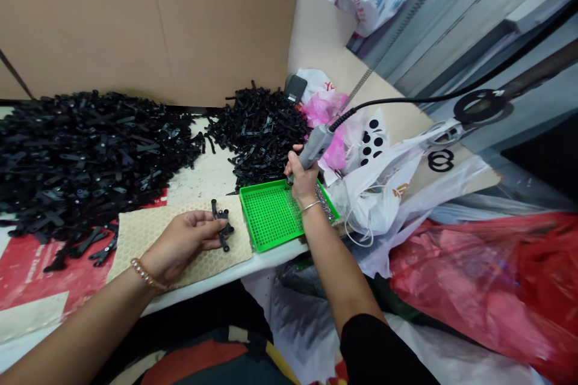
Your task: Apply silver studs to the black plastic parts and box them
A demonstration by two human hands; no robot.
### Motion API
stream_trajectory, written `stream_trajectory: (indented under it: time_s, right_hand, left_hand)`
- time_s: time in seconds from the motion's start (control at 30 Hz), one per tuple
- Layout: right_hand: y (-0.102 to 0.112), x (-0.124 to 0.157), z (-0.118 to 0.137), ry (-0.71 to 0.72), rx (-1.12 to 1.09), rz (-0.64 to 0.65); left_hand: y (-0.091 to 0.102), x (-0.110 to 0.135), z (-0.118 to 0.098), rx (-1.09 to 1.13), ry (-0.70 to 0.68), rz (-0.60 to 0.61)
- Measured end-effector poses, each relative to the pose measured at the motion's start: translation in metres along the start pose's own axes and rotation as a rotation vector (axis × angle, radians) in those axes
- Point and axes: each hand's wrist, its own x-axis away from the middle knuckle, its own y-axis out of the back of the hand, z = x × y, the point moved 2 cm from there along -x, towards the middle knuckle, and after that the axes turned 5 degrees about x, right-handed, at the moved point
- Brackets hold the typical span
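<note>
- L hand (180, 240): palm turned in, above beige honeycomb rubber mat (149, 246). Fingertips (212, 225) pinch small cluster of black plastic parts (222, 225) (exact part type too small to tell). Grip: closed on cluster, which sits at mat's R side.
- R hand (302, 177): clenched round grey corded handheld tool (316, 145), held tilted, lower end down at top R corner of green perforated tray (266, 216). Tool's tip hidden by hand.
- Tray: on bench, just R of mat, edges nearly touching. Silvery strip (326, 201) beside tray's R edge, under R wrist; material n/d.
- Wrists: beaded bracelet (145, 274) on L, thin metal bangle (310, 206) on R.
- Bench: white bench edge (226, 280) runs below mat and tray. Red printed sheet (27, 271) under mat's L side.
- Bulk stock: two heaps of black plastic parts, L heap (85, 156) and R heap (257, 132), against cardboard panel (112, 24). Heaps near-joined at base.
- Surrounds: pink plastic bag (323, 120) and white plastic bag (370, 192) R of tray; red plastic sheeting (478, 277) low R, off bench. Tool's black cable (406, 101) runs up-R.
</note>
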Motion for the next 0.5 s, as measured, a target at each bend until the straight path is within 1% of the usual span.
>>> stream_trajectory:
  time_s: [0.27, 0.5]
  right_hand:
    - [0.0006, 0.0000, 0.0004, -0.008, 0.033, -0.009]
    - [0.0002, -0.0001, 0.0011, -0.015, 0.039, -0.012]
  left_hand:
    - [-0.0036, 0.0021, -0.0035, -0.003, 0.002, -0.016]
    - [-0.0009, 0.0019, -0.0005, -0.005, -0.011, -0.012]
